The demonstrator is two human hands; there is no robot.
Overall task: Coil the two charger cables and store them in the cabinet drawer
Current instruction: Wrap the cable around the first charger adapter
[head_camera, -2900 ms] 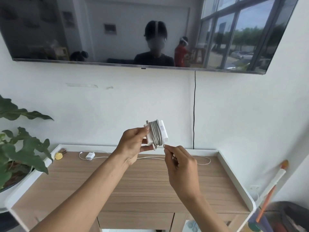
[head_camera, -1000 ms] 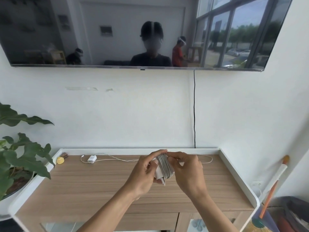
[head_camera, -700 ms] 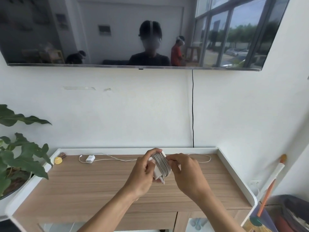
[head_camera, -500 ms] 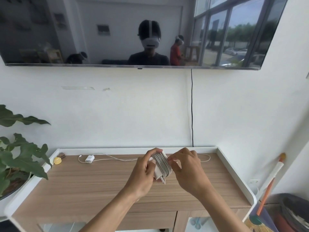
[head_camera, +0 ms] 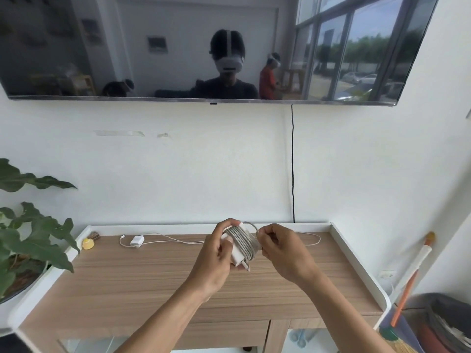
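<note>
My left hand (head_camera: 216,253) grips a white charger brick (head_camera: 235,253) with its grey cable wound tightly around it, held above the wooden cabinet top (head_camera: 142,281). My right hand (head_camera: 280,248) pinches the last loop of that cable at the brick's right side; the cable's plug end pokes out below. A second white charger (head_camera: 137,241) lies at the back left of the top, its thin cable (head_camera: 175,240) stretched loose along the back edge to the right. The drawer front (head_camera: 224,332) below the top is shut.
A small yellow object (head_camera: 88,243) sits at the back left corner. A leafy plant (head_camera: 28,238) stands left of the cabinet. A wall screen (head_camera: 229,47) hangs above with a black cord (head_camera: 292,161) running down. A broom handle (head_camera: 413,276) leans at the right.
Both hands came down from chest height to just above the cabinet top. My right hand went from pulling the free cable end to pressing the last loop against the brick.
</note>
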